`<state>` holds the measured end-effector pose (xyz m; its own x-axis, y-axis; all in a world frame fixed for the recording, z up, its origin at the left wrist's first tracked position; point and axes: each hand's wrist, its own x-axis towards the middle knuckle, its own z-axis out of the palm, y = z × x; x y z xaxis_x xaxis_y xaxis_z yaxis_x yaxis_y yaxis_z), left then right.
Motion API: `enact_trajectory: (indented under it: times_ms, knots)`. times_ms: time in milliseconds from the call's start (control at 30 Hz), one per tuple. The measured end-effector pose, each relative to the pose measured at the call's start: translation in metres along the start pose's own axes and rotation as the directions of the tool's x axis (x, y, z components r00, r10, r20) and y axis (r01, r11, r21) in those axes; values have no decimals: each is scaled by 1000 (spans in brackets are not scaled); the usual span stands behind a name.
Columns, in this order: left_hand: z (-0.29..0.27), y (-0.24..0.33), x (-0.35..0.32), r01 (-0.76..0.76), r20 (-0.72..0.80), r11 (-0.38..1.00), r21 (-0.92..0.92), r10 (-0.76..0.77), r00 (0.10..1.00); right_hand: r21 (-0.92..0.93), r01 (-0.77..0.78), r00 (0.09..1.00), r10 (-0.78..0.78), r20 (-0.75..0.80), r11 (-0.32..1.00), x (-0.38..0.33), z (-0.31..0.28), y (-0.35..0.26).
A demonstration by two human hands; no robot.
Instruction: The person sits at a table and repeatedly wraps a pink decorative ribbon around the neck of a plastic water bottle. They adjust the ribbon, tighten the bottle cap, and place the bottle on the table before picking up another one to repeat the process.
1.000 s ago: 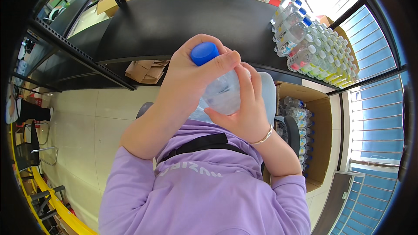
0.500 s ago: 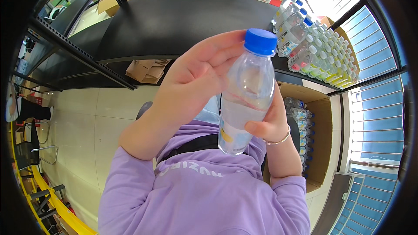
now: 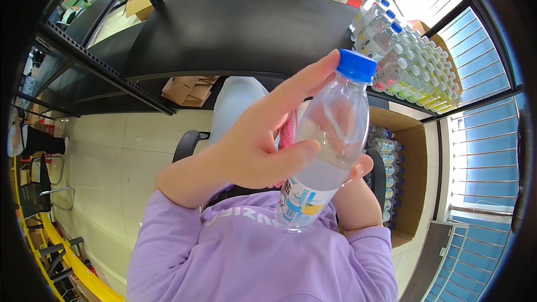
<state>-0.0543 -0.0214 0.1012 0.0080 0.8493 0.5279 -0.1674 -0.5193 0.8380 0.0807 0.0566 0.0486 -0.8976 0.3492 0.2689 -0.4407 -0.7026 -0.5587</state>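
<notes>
Bottle's come over to the right and a bit lower since the last frame, and it's turned too: the label (image 3: pixel 305 201), mostly white before, now shows its blue-and-yellow print. So for the handling going on, I'd say the printed side is now the one on display, with the blue cap (image 3: pixel 357 67) still on.

Where it is: the clear plastic bottle (image 3: pixel 335 128) is up in the air in front of the purple sweatshirt (image 3: pixel 251 251), tilted with its cap toward the upper right. Left hand (image 3: pixel 254 145) looks to be gripping it, thumb across the side and index fingertip up at the cap. Right hand (image 3: pixel 361 169) is mostly hidden behind the bottle, just some fingers poking out, so can't tell what it's gripping. Some pink knitted-looking thing (image 3: pixel 286 134) has popped into view between the left hand and the bottle, no clue what exactly.

Other blue-capped bottles (image 3: pixel 386 39) stand at the right end of the black worktop (image 3: pixel 240 33), beside a bunch of white-capped ones (image 3: pixel 422 75).
</notes>
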Motion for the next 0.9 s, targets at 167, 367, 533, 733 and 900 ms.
enact_trajectory:
  times_ms: [167, 367, 533, 733, 900]
  knots:
    - [3, -1, -2, -85, 25, 983, 163, 82, 996, 131, 12, 996, -24, 89, 991, 1, -10, 11]
    - [8, 3, -1, -37, -85, 991, 130, 48, 995, 225, 14, 981, -56, 183, 974, -4, -18, 24]
    - [10, 2, 0, -27, -129, 995, 96, 40, 991, 295, 13, 962, -92, 256, 955, -5, -27, 33]
    - [7, 3, -1, 48, -165, 994, 99, -31, 986, 224, -68, 994, 48, 95, 972, -11, -20, 28]
    - [6, 2, -1, 37, -138, 996, 84, -26, 990, 315, -27, 980, -37, 196, 949, -11, -27, 38]
